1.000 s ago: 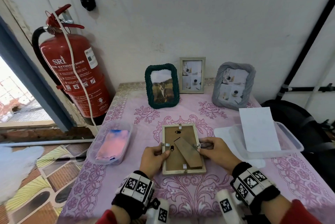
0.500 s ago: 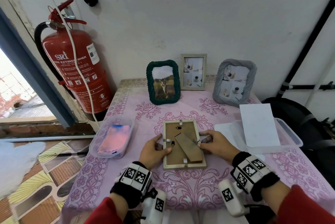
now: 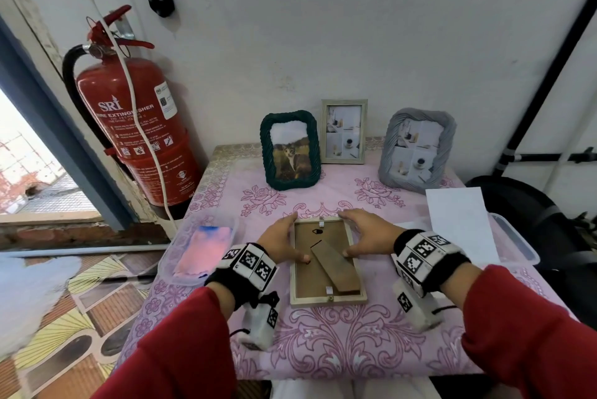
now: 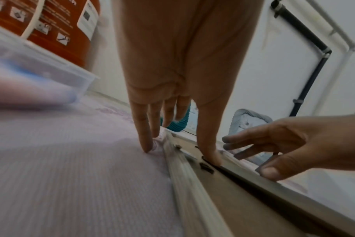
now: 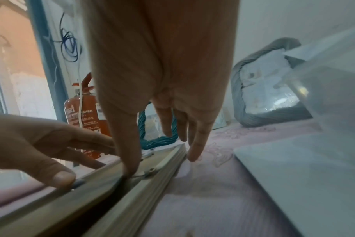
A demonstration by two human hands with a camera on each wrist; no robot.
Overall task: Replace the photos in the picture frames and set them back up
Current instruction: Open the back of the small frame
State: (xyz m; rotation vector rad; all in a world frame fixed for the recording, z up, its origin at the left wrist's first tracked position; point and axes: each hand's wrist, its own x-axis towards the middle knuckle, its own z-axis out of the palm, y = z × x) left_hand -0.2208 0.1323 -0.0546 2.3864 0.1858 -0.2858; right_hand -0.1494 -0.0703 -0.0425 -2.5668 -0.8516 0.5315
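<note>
Both hands have slid from the middle of the frame's sides up toward its far corners, and the head camera has dropped closer to the table. That small table, under a pink floral-patterned tablecloth (image 3: 371,347), stands against a white plaster wall, with a red fire extinguisher (image 3: 139,130) at its left corner beside a blue-framed doorway and patterned floor tiles.

Along the wall stand a dark green rope-textured frame with a cat photo (image 3: 290,150), a slim pale wooden frame with a collage print (image 3: 344,131) and a grey rope-textured frame (image 3: 416,149). A clear plastic tub holding a pink and blue photo (image 3: 203,248) sits at the left; a clear tray with a white sheet (image 3: 460,226) leaning in it sits at the right.

Face down in the middle lies the pale wooden picture frame with brown backing board and folded easel stand (image 3: 326,261).

Left hand (image 3: 280,238) lies along the frame's left edge, fingers nearly straight, fingertips on the cloth beside the rim, thumb (image 4: 210,150) pressing the backing board near a metal tab.

Right hand (image 3: 368,234) mirrors it on the right edge: fingers extended over the far corner, thumb (image 5: 128,157) down on the backing. Neither hand curls round the frame.
</note>
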